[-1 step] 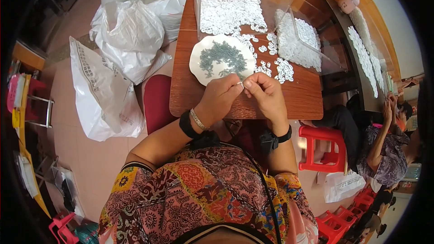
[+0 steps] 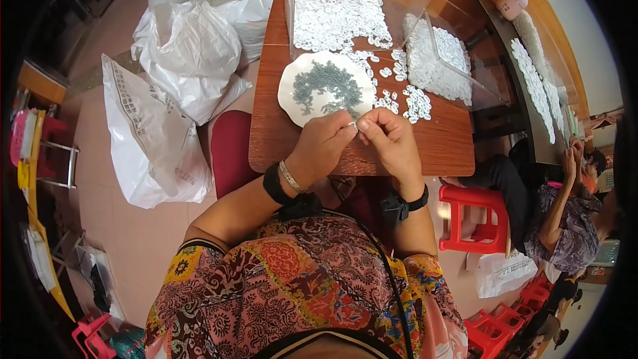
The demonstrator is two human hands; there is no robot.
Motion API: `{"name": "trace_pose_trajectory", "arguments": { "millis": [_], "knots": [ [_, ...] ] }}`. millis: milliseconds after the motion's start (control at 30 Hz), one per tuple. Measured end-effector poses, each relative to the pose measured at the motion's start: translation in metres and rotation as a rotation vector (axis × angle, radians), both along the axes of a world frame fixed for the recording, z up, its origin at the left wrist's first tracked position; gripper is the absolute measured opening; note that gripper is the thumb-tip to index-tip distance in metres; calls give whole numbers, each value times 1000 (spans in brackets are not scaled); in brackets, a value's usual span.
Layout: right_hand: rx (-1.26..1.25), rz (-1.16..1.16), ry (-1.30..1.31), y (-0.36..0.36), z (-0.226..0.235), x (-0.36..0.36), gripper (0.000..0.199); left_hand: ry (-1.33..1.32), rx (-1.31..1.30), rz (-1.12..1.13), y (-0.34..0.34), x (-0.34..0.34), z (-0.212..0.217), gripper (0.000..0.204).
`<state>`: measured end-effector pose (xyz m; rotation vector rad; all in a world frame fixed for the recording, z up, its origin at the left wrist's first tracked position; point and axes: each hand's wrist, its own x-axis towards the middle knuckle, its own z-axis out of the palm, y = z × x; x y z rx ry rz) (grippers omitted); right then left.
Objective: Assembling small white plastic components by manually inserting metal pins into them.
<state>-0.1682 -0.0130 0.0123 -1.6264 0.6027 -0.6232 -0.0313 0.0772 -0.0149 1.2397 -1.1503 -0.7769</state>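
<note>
A: What is being shown at the centre of the view?

B: The left hand (image 2: 323,144) and the right hand (image 2: 392,139) are meeting over the near edge of the wooden surface (image 2: 438,146). The fingers of both hands are pinching narrowly on one small white piece (image 2: 353,125), held between the two sets of fingertips, just in front of the white plate (image 2: 287,93).

A: What is lying around it?

B: The plate is carrying a heap of small grey-green parts (image 2: 325,86). Loose white pieces (image 2: 405,100) are spreading beside it, and more are piling in the clear trays (image 2: 432,0) behind.

A: What could go wrong from here?

B: The piece is probably light and smooth, so a slight twist of the fingertips may be enough to flick it out; being held near the edge, it could drop to the lap or floor. A wrist brushing forward could also nudge the plate and scatter its parts among the white ones.
</note>
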Motion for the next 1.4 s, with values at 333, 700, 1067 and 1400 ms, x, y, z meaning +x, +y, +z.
{"name": "trace_pose_trajectory", "arguments": {
  "millis": [333,700,1067,1400],
  "knots": [
    [-392,-94,96,17,5,-1,14,-62,6,-33,10,-3,8,19],
    [-351,-105,54,-8,-1,3,16,243,153,-40,14,11,-6,19],
    [-1030,-72,789,-149,-16,29,19,434,92,-45,28,29,1,18],
    [-849,-2,805,-163,-27,32,14,471,125,-49,29,32,3,19]
  ]
}}
